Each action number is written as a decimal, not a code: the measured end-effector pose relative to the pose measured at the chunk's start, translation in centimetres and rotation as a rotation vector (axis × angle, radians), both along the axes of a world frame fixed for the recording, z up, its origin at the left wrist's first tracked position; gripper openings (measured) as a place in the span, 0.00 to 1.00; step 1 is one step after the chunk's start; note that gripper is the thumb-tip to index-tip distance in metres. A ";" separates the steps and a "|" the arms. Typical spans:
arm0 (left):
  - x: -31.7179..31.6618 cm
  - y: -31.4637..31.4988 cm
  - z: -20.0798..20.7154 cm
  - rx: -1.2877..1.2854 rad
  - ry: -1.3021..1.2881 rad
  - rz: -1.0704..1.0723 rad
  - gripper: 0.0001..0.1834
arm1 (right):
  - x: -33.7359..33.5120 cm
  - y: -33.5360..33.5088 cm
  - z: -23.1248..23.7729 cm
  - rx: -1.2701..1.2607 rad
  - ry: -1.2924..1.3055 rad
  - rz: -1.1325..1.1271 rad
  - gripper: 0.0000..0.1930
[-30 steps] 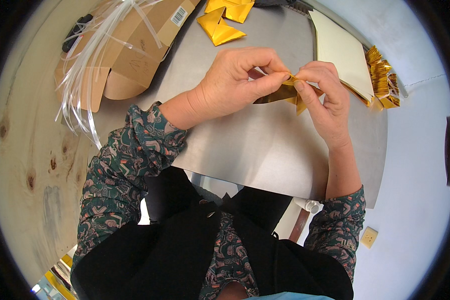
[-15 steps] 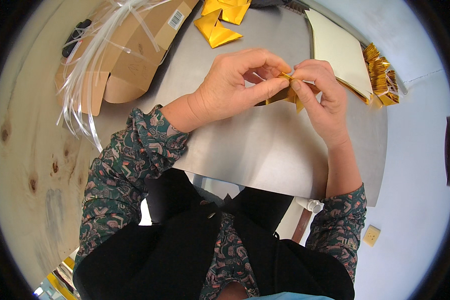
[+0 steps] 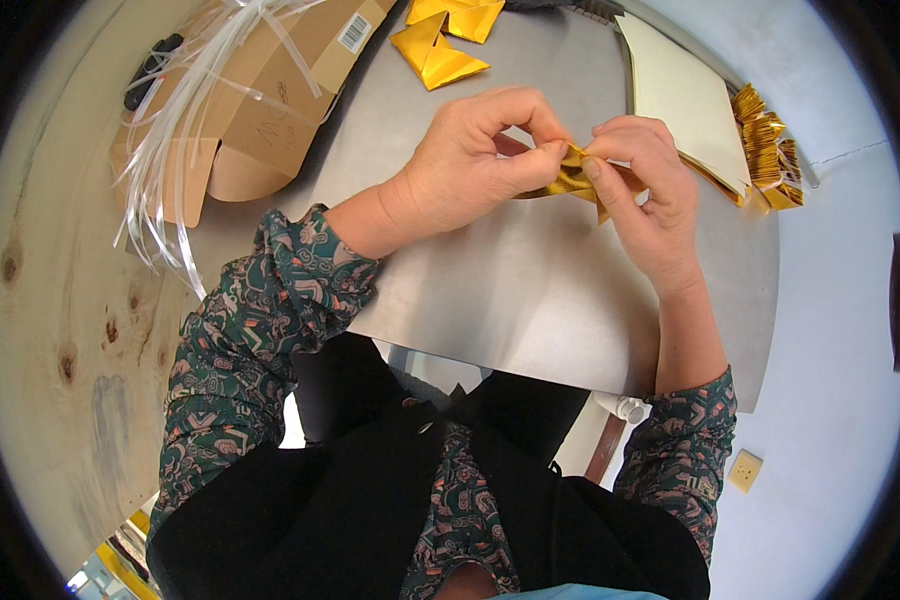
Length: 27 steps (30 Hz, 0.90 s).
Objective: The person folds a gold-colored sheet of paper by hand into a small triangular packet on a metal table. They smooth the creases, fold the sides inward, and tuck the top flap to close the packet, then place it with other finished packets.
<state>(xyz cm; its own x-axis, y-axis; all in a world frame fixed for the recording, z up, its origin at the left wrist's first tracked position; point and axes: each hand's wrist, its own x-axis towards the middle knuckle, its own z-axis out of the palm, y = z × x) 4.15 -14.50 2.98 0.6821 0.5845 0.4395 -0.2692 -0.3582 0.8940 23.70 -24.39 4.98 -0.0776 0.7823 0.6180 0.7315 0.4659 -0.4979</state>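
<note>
Grey metal counter (image 3: 530,300), matte and evenly lit, bordered at left by a pale wooden surface (image 3: 50,330) with dark knots. At right, a white wall (image 3: 820,380) bearing a beige socket plate (image 3: 743,470) near the lower edge.

Folded foil strip (image 3: 570,180) pinched between left hand (image 3: 470,165) and right hand (image 3: 645,200), above table (image 3: 530,300) centre. Cardboard box (image 3: 260,110) far left. Foil pieces (image 3: 440,50) far. Card sheet (image 3: 685,100) far right, over foil stack (image 3: 770,160).
</note>
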 end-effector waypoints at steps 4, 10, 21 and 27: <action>0.1 -0.1 -0.2 0.084 -0.015 0.045 0.03 | -0.2 -0.2 0.0 0.008 -0.015 0.005 0.04; 0.0 -0.3 0.0 0.020 -0.040 0.016 0.03 | -0.3 -0.2 0.1 0.030 0.019 -0.015 0.04; -0.3 -0.1 0.0 -0.328 -0.104 -0.180 0.04 | -0.5 -0.2 0.3 0.115 -0.046 -0.019 0.05; -0.1 -0.2 -0.2 -0.333 -0.114 -0.163 0.03 | -0.5 -0.3 0.3 0.104 -0.063 -0.036 0.05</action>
<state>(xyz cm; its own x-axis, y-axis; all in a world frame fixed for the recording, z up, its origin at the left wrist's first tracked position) 4.05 -14.68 2.76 0.7355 0.5961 0.3219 -0.4027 0.0026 0.9153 23.17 -24.72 5.24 -0.0916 0.7175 0.6905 0.7770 0.4852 -0.4011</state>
